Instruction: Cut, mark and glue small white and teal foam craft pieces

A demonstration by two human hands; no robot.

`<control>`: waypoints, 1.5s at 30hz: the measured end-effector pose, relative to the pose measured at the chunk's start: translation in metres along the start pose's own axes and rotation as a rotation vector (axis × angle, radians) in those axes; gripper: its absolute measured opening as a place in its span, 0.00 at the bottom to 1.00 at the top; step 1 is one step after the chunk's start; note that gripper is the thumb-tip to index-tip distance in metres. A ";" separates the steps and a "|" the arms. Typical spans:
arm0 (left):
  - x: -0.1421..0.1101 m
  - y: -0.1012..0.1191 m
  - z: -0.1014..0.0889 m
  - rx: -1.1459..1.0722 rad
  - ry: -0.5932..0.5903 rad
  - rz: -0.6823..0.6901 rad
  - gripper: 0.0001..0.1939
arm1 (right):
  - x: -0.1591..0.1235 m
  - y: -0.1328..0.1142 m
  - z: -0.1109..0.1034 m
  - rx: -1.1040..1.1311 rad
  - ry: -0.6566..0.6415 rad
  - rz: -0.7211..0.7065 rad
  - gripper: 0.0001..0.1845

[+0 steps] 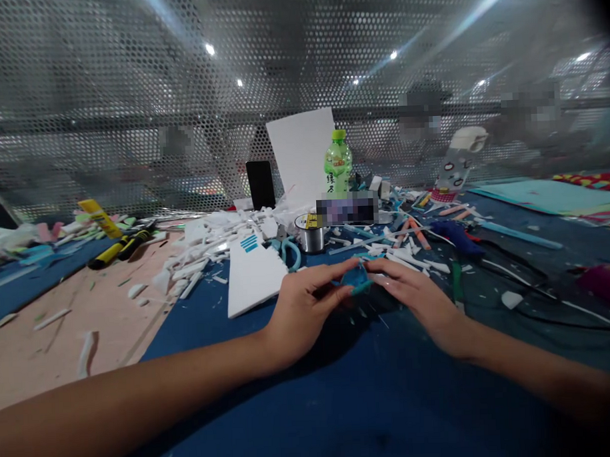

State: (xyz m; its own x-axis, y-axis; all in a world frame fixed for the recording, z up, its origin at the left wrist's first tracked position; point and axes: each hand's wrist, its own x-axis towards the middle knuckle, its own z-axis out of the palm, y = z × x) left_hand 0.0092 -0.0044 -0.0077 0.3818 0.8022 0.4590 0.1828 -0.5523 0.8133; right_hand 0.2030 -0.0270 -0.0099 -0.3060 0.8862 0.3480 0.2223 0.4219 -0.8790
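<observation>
Between my two hands, just above the blue tabletop point(311, 415), is a small blue piece point(355, 278), thin and partly see-through; its exact kind I cannot make out. My left hand point(307, 302) pinches its left side between thumb and fingers. From the right, my right hand point(420, 294) closes its fingertips on the opposite edge. Left of the piece lies a white foam board point(254, 273) with blue strips on it. Beyond my left hand are pliers with light blue handles point(290, 250) and a spool of wire point(313, 238).
White foam scraps point(200, 249) litter the table. A green-capped bottle point(337, 164), a black phone point(260, 185) and a patterned tumbler point(455, 163) stand behind. A blue glue gun point(455, 236) with a black cord lies right. Yellow-black markers point(110, 252) lie left. Perforated metal point(130, 81) closes the back.
</observation>
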 end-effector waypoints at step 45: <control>-0.003 -0.006 0.003 0.654 -0.009 0.473 0.14 | -0.004 -0.022 0.013 -0.645 0.100 -0.151 0.16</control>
State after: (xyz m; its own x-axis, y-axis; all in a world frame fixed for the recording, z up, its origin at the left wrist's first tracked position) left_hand 0.0094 -0.0044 -0.0149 0.5582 0.4500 0.6971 0.4920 -0.8560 0.1586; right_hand 0.1870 -0.0422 0.0039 -0.2965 0.8089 0.5076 0.7021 0.5450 -0.4583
